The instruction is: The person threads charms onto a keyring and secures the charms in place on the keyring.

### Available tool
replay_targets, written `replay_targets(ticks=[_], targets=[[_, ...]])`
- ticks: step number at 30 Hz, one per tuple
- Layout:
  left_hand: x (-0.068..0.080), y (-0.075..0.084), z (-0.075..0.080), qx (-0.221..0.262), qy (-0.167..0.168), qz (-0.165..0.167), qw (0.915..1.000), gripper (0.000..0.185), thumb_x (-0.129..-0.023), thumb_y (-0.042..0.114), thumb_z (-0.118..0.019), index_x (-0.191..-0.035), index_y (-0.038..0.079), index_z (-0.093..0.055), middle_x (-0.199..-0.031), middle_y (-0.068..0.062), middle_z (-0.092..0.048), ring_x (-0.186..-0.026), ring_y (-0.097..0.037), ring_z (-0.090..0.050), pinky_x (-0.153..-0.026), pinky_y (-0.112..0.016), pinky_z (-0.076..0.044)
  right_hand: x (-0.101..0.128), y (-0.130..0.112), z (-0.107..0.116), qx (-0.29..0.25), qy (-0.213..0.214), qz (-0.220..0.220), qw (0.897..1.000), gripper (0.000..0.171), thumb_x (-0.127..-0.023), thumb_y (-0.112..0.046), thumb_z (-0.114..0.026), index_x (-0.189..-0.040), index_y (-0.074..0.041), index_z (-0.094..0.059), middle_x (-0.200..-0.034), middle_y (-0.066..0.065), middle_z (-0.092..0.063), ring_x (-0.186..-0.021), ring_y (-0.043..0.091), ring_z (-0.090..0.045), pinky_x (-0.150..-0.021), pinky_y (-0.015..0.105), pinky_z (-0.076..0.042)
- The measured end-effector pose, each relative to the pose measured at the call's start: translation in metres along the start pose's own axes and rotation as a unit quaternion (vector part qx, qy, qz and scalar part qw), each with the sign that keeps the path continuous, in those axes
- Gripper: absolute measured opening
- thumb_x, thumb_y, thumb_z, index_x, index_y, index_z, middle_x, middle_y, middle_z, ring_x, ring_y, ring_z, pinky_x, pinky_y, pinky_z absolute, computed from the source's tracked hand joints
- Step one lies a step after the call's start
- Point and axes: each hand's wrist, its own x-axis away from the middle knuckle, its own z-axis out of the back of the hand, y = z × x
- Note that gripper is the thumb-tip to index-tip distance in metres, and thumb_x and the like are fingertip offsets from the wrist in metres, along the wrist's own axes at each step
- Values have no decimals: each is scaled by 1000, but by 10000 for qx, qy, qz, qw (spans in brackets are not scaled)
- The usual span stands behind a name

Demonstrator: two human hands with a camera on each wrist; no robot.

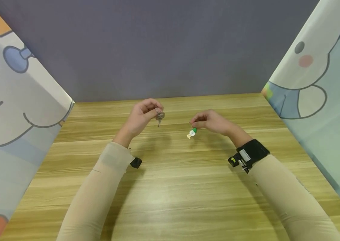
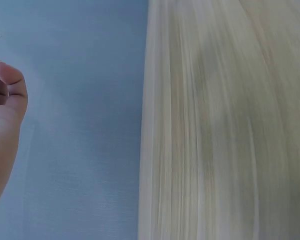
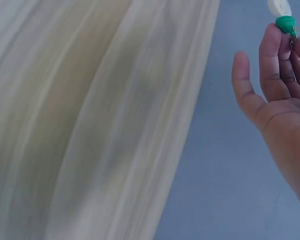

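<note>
A wooden table (image 1: 170, 187) fills the lower part of the head view, with a grey wall (image 1: 157, 47) behind it and cartoon-printed panels (image 1: 13, 110) closing in both sides. Two arms in beige sleeves (image 1: 97, 194) reach forward over the table, and the right one wears a black wrist strap (image 1: 252, 152).

The left hand (image 1: 139, 118) is raised above the table with its fingers curled together. Its fingertips pinch the top of a metal key (image 1: 159, 117). The key hangs straight down from the fingers, its long axis upright and its tip pointing at the table without touching it.

The right hand (image 1: 213, 121) is held at about the same height, well apart from the left, with its palm turned down. Its fingers are drawn together and pinch the top of a small charm (image 1: 192, 133), green at the top and white below. The charm hangs just under the fingertips, tilted slightly towards the left hand, and is clear of the table.

The key lies to the left of the charm, with a bare stretch of table between them. Each thing hangs below its own hand's fingers, so the gap between key and charm runs sideways, level, from hand to hand.

In the right wrist view the green top of the charm sits at the fingertips (image 3: 272, 40). The left wrist view shows only a thumb edge (image 2: 10, 80), and the key is not clear there.
</note>
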Motion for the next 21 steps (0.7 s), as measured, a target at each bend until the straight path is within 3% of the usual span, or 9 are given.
replay_targets(ticks=[4, 9, 13, 16, 21], targets=[[-2, 1, -1, -677, 222, 324, 9969, 18, -106, 13, -67, -118, 4, -76, -100, 7, -80, -92, -12, -71, -82, -26, -58, 1, -10, -3, -139, 41, 249, 9996, 25, -107, -22, -66, -124, -4, -73, -122, 13, -75, -113, 21, -71, -112, 57, -51], [-3, 3, -5, -1070, 381, 483, 9924, 24, -106, 21, -68, -121, 5, -78, -105, 4, -81, -98, -13, -72, -85, -27, -58, 5, -20, -5, -447, 207, 572, 9972, 22, -108, -16, -64, -123, -3, -72, -118, 13, -77, -111, 17, -73, -104, 44, -57], [-3, 4, -9, -1070, 467, 504, 9919, 23, -107, 16, -66, -118, 1, -79, -110, -2, -81, -96, -11, -73, -83, -26, -58, 7, -24, -6, -642, 281, 701, 9951, 20, -108, -13, -64, -122, -3, -72, -113, 18, -75, -107, 26, -74, -94, 32, -60], [-4, 3, -12, -979, 525, 535, 9924, 22, -107, 13, -64, -112, -2, -80, -111, -6, -82, -95, -12, -74, -82, -27, -57, 8, -26, -7, -798, 245, 767, 9936, 18, -107, -10, -64, -120, -2, -72, -111, 24, -72, -104, 35, -73, -89, 30, -62], [-6, 3, -15, -851, 582, 695, 9922, 27, -109, 14, -60, -99, -1, -81, -113, -10, -80, -99, -16, -70, -86, -32, -56, 11, -29, -7, -692, 269, 796, 9941, 18, -107, -12, -65, -120, -3, -73, -101, 10, -74, -95, 26, -71, -79, 30, -58]])
